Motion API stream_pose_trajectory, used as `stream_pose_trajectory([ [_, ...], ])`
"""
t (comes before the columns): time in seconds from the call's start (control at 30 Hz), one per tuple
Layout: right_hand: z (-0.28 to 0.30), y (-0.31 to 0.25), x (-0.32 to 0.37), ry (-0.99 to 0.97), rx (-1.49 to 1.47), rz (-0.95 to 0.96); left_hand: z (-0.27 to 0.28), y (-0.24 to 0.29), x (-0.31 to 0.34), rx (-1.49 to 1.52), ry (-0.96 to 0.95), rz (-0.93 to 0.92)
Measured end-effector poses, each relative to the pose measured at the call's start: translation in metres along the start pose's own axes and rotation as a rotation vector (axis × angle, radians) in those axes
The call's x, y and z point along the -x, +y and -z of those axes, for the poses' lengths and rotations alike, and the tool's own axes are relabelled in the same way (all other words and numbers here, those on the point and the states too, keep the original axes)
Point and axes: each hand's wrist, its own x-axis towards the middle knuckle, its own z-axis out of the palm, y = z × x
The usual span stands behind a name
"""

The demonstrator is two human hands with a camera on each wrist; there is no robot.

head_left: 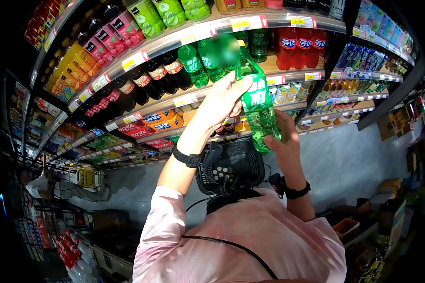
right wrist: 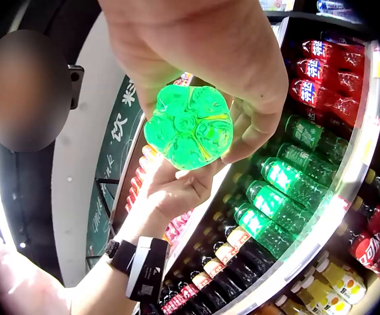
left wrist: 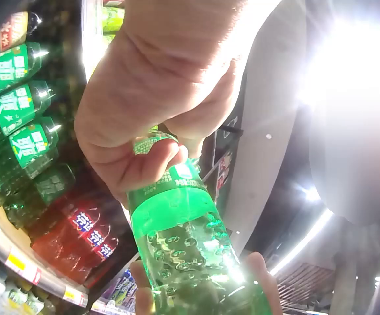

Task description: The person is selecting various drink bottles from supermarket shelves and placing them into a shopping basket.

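A large green plastic soda bottle point(head_left: 257, 118) is held tilted in front of the drink shelves, its yellow cap uppermost. My left hand point(head_left: 223, 101) grips its upper part at the label, the thumb lying across the front. Lower down, the right hand point(head_left: 287, 139) holds the bottle near its base from the other side. The left wrist view has the left hand point(left wrist: 157, 85) curled around the bottle above its clear lower half. In the right wrist view, the lobed bottle base point(right wrist: 188, 125) faces the camera beneath the right hand point(right wrist: 206, 46).
Matching green bottles point(head_left: 190, 63) stand on the shelf behind, between dark cola bottles point(head_left: 156, 75) and red soda bottles point(head_left: 304, 47). A black basket point(head_left: 257, 165) sits below the hands, against the body. Another person point(head_left: 40, 186) is in the aisle at the left. Cartons point(head_left: 347, 226) lie lower right.
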Motion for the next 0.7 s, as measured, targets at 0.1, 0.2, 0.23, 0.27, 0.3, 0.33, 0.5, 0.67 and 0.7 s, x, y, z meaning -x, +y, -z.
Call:
stream_pose_trajectory([
  [0.1, 0.002, -0.001, 0.0, -0.001, -0.006, -0.01, 0.001, -0.003, 0.0, 0.007, 0.001, 0.017],
  [0.2, 0.001, -0.002, -0.001, -0.015, 0.008, 0.013, 0.001, -0.005, -0.002, 0.022, 0.009, 0.047],
  [0.23, 0.002, -0.002, -0.001, -0.014, 0.009, 0.01, 0.002, -0.006, -0.003, 0.031, -0.001, 0.056],
  [0.27, 0.002, -0.002, 0.0, -0.012, 0.002, 0.007, 0.002, -0.007, -0.003, 0.039, -0.011, 0.064],
  [0.3, 0.002, -0.001, 0.0, -0.01, -0.006, 0.005, 0.002, -0.008, -0.004, 0.04, -0.01, 0.066],
  [0.33, 0.003, -0.001, -0.001, -0.01, -0.006, 0.004, 0.002, -0.008, -0.004, 0.059, -0.001, 0.074],
  [0.5, 0.007, 0.002, -0.004, 0.058, 0.056, -0.002, 0.007, -0.025, -0.019, 0.109, 0.014, 0.092],
  [0.67, 0.025, 0.006, -0.016, 0.061, 0.049, -0.085, 0.008, -0.044, -0.042, 0.118, 0.027, 0.138],
  [0.7, 0.03, 0.01, -0.02, 0.054, 0.012, -0.104, 0.008, -0.044, -0.046, 0.089, 0.044, 0.121],
])
